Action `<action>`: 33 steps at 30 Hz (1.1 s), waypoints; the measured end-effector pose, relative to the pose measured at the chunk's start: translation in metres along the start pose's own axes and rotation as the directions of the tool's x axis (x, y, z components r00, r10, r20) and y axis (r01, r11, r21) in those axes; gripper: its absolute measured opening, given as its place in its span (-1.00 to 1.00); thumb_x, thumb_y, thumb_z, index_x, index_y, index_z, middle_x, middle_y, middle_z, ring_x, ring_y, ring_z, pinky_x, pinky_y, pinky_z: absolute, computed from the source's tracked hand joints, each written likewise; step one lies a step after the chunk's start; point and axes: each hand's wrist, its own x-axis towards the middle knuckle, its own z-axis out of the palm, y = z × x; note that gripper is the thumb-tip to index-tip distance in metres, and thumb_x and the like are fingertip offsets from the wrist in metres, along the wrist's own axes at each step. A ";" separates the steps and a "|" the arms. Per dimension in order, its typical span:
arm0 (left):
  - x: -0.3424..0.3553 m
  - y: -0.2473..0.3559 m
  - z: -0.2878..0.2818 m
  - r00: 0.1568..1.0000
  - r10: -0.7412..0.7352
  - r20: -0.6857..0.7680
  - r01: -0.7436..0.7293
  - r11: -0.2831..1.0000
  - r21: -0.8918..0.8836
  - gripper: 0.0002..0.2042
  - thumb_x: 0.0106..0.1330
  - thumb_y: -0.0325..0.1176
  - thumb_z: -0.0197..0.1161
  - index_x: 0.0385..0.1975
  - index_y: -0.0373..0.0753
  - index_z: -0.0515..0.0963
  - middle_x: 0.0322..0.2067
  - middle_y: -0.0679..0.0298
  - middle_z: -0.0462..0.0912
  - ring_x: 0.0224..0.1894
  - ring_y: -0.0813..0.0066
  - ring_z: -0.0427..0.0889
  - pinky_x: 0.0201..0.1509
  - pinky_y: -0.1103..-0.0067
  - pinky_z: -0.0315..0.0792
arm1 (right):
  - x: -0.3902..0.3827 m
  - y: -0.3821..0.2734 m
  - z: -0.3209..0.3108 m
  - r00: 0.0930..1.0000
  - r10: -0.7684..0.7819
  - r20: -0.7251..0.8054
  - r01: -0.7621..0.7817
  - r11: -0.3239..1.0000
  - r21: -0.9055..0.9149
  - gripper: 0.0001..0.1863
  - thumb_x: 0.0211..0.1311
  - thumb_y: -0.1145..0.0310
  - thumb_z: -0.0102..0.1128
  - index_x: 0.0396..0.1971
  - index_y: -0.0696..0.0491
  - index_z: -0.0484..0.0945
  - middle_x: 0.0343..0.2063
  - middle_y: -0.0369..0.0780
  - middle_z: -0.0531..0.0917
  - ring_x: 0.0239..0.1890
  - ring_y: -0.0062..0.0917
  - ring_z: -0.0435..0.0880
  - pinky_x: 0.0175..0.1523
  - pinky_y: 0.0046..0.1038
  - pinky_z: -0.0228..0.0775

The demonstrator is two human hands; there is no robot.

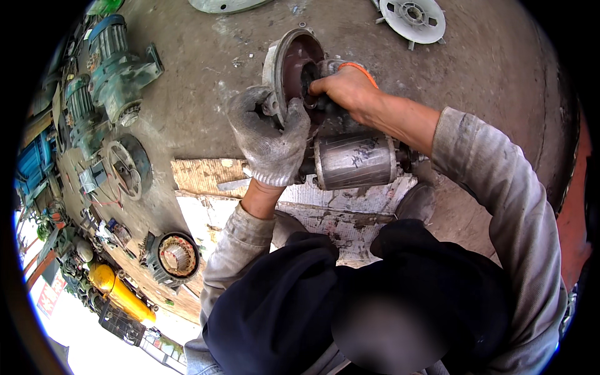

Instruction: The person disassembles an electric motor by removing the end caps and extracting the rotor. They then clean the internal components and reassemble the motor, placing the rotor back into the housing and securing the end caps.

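Note:
My left hand (269, 134), in a grey-white knitted work glove, grips the near rim of a round motor end cover (272, 65), thumb on the front edge. The cover stands tilted on its side, its reddish-brown inside facing right. My right hand (350, 92) is bare and closed around a bunched grey work glove (332, 64) with an orange cuff, pressed at the dark hub inside the cover. Its fingertips are hidden. Just below both hands lies a motor rotor (354, 160), a silvery cylinder with dark marks and a shaft at each end.
Cardboard (206, 167) lies under the rotor, between my shoes. A white fan wheel (414, 19) is at the far right. Geared motors (115, 69), a spoked wheel (125, 169) and a motor housing with windings (177, 257) stand on the left. A yellow cylinder (119, 290) is farther off.

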 end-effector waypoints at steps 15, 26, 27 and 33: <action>-0.002 -0.001 0.001 0.999 0.041 -0.028 -0.040 0.998 0.039 -0.52 0.15 -0.44 0.58 0.00 -0.29 0.45 -0.15 0.23 0.47 -0.21 0.41 0.46 -0.06 0.44 0.45 | -0.013 -0.008 0.009 0.982 0.174 0.077 -0.186 0.963 0.195 -0.71 0.19 0.49 0.43 -0.15 0.38 0.72 -0.21 0.00 0.79 -0.26 -0.28 0.82 -0.13 -0.23 0.70; -0.007 0.004 -0.003 1.000 -0.017 0.027 0.016 1.000 0.025 -0.50 0.17 -0.41 0.60 0.01 -0.31 0.43 -0.12 0.25 0.49 -0.17 0.48 0.46 -0.02 0.47 0.45 | 0.006 0.001 0.001 0.990 0.095 0.102 -0.110 0.981 0.157 -0.76 0.14 0.58 0.36 -0.21 0.40 0.69 -0.30 0.01 0.78 -0.36 -0.26 0.82 -0.25 -0.19 0.76; -0.006 0.004 -0.005 0.998 -0.022 0.053 0.020 0.999 0.045 -0.49 0.19 -0.41 0.60 0.03 -0.32 0.42 -0.12 0.27 0.48 -0.13 0.50 0.45 0.03 0.48 0.45 | 0.006 0.004 -0.002 0.987 0.088 0.132 -0.110 0.979 0.171 -0.75 0.14 0.55 0.39 -0.22 0.39 0.70 -0.27 0.00 0.78 -0.33 -0.26 0.82 -0.22 -0.18 0.73; -0.012 -0.005 -0.007 0.999 0.028 0.020 -0.027 0.998 -0.059 -0.43 0.15 -0.42 0.61 0.10 -0.33 0.42 -0.04 0.16 0.51 -0.09 0.38 0.56 0.06 0.43 0.52 | -0.007 -0.002 -0.007 0.971 0.097 0.218 -0.157 0.948 0.278 -0.80 0.17 0.56 0.38 -0.25 0.38 0.70 -0.30 0.00 0.79 -0.35 -0.30 0.82 -0.25 -0.26 0.75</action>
